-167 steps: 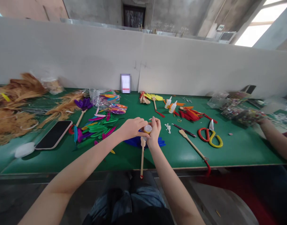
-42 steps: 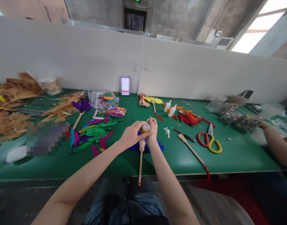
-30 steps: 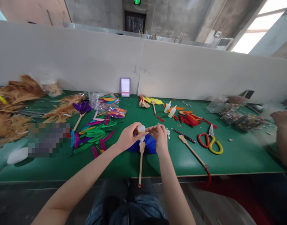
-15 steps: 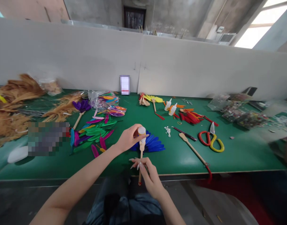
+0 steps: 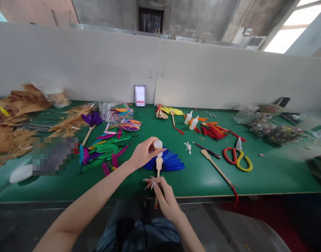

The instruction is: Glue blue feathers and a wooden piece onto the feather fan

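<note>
My left hand [image 5: 142, 154] is closed around a small white glue bottle [image 5: 158, 144], its nozzle end turned down over the head of a wooden fan handle [image 5: 158, 164]. Whether the nozzle touches the wood I cannot tell. Blue feathers [image 5: 173, 161] spread out like a fan behind the head of that handle. Lower down, my right hand [image 5: 165, 197] pinches the handle's shaft between thumb and fingers. The red-tipped end of the shaft sticks out below the fingers, near the table's front edge.
Left lie loose coloured feathers [image 5: 107, 148], a purple feather fan [image 5: 91, 119] and brown fibre [image 5: 21, 101]. Scissors [image 5: 237, 155], a bare wooden handle [image 5: 216, 166], a dark pen-like tool [image 5: 207, 150] and white bits [image 5: 188, 147] lie right. Two more glue bottles [image 5: 194, 122] stand behind.
My left hand and the glue bottle have shifted slightly up, and more of the handle's wooden head shows. My right hand keeps its hold on the shaft.
</note>
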A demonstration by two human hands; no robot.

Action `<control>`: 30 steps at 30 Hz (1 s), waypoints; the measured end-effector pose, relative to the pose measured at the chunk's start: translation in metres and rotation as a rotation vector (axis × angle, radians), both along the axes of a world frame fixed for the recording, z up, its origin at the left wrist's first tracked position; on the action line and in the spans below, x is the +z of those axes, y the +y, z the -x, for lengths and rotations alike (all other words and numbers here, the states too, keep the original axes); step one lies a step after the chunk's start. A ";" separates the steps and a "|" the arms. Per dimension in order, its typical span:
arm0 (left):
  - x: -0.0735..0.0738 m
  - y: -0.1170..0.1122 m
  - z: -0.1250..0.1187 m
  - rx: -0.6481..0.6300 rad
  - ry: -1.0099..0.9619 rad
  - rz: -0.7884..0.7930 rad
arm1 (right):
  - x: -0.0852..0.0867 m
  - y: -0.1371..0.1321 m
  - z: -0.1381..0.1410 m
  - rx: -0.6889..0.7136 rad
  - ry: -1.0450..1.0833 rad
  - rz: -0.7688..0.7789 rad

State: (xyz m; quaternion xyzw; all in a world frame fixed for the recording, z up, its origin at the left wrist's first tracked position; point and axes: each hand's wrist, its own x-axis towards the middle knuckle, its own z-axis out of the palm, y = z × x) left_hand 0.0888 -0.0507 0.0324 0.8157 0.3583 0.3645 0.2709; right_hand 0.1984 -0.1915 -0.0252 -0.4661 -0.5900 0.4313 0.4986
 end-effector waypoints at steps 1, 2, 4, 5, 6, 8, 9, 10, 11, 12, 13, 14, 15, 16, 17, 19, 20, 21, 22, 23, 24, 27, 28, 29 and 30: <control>0.000 -0.001 0.000 -0.012 0.006 0.006 | 0.000 0.000 0.000 0.000 0.000 -0.009; 0.001 -0.001 0.000 -0.028 0.019 0.013 | 0.000 0.000 0.000 0.000 0.001 -0.018; 0.001 -0.002 0.000 -0.054 0.047 0.022 | 0.000 0.000 0.001 0.006 0.008 -0.030; 0.001 -0.003 0.000 -0.060 0.057 0.022 | -0.001 0.000 0.001 0.011 0.013 -0.033; 0.000 -0.003 0.000 -0.057 0.060 0.019 | -0.001 0.000 0.001 0.017 0.017 -0.035; 0.000 -0.003 0.000 -0.032 0.052 0.006 | -0.001 0.000 0.000 0.021 0.025 -0.040; -0.001 -0.002 -0.001 -0.019 0.043 -0.001 | -0.001 0.000 0.000 0.024 0.029 -0.040; -0.001 -0.002 -0.001 -0.011 0.035 -0.006 | -0.001 0.000 0.000 0.027 0.034 -0.041; -0.001 -0.002 -0.001 -0.008 0.029 -0.010 | -0.001 0.001 0.000 0.031 0.038 -0.041; -0.001 -0.002 -0.002 -0.014 0.029 -0.012 | -0.001 0.001 0.000 0.036 0.041 -0.043; -0.001 -0.002 -0.002 -0.024 0.033 -0.012 | -0.001 0.000 0.000 0.040 0.042 -0.045; -0.002 -0.002 -0.003 -0.036 0.042 -0.010 | -0.001 0.000 0.000 0.041 0.041 -0.049; -0.002 -0.002 -0.004 -0.046 0.052 -0.008 | -0.001 0.000 0.000 0.038 0.038 -0.055; -0.002 -0.002 -0.004 -0.054 0.063 -0.007 | -0.001 0.000 0.000 0.035 0.033 -0.060; -0.002 -0.003 -0.005 -0.058 0.073 -0.007 | 0.000 -0.001 0.001 0.032 0.027 -0.065; -0.002 -0.002 -0.006 -0.056 0.075 -0.014 | 0.001 -0.001 0.001 0.026 0.013 -0.071; -0.002 -0.002 -0.006 -0.050 0.068 -0.019 | 0.002 -0.001 0.001 0.024 0.007 -0.072; -0.002 -0.002 -0.006 -0.040 0.057 -0.025 | 0.003 -0.001 0.002 0.023 0.002 -0.072; -0.002 -0.002 -0.005 -0.030 0.046 -0.030 | 0.003 -0.001 0.002 0.021 -0.004 -0.074; -0.002 -0.002 -0.005 -0.022 0.038 -0.033 | 0.003 -0.001 0.001 0.018 -0.009 -0.075; -0.002 -0.002 -0.005 -0.018 0.035 -0.036 | 0.003 -0.001 0.001 0.016 -0.014 -0.076; -0.004 -0.002 -0.004 -0.026 0.055 -0.044 | 0.001 -0.001 0.001 0.012 -0.023 -0.092; -0.005 -0.003 -0.003 -0.030 0.062 -0.046 | 0.000 -0.001 0.001 0.011 -0.024 -0.101; -0.005 -0.003 -0.003 -0.028 0.063 -0.047 | -0.001 -0.001 0.001 0.011 -0.024 -0.110; -0.005 -0.003 -0.003 -0.021 0.059 -0.049 | -0.002 -0.001 0.001 0.011 -0.022 -0.117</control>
